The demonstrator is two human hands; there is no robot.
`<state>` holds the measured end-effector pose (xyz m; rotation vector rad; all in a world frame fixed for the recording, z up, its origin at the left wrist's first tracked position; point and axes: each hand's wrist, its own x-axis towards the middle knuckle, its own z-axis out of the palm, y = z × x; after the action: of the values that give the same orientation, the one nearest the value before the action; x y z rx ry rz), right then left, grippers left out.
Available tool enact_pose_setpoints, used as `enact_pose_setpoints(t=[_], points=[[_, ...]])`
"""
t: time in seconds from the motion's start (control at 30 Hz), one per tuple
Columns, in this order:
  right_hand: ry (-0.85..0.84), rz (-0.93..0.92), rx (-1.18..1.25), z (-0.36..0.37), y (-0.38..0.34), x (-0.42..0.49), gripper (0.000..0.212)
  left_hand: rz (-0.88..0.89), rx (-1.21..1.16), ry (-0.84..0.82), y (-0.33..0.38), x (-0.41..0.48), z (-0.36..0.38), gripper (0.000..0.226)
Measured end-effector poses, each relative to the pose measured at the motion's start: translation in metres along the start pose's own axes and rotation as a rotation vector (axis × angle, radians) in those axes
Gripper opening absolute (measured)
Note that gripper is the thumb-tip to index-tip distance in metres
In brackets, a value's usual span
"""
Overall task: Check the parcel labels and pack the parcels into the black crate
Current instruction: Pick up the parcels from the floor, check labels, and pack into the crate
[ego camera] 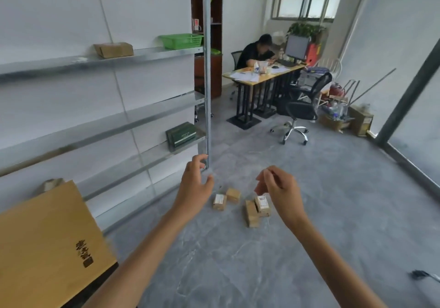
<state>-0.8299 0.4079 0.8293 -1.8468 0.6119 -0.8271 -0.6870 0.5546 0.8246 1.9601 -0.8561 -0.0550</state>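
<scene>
My left hand (pixel 194 183) and right hand (pixel 277 189) hang mid-frame w/ nothing in them, left fingers loosely spread, right fingers curled in. Four small brown cardboard parcels (pixel 241 204) sit on the grey marbled floor (pixel 333 200) just below, two w/ white labels up. Black crate not in shot.

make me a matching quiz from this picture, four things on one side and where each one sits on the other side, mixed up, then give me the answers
Things:
1. green basket
2. dark green box
3. small parcels
4. monitor

Places:
A. on the grey floor in front of both hands
B. on the desk by the window
C. right end of the upper shelf
D. right end of a lower shelf

Pairs: 1-C, 2-D, 3-A, 4-B
</scene>
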Motion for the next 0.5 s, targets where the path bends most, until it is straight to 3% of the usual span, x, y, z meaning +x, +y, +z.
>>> enact_pose_setpoints(t=[0.5], points=[[0.145, 0.294, -0.018, -0.021, 0.106, 0.149, 0.028, -0.011, -0.078, -0.282, -0.043, 0.188, 0.136, 0.039]])
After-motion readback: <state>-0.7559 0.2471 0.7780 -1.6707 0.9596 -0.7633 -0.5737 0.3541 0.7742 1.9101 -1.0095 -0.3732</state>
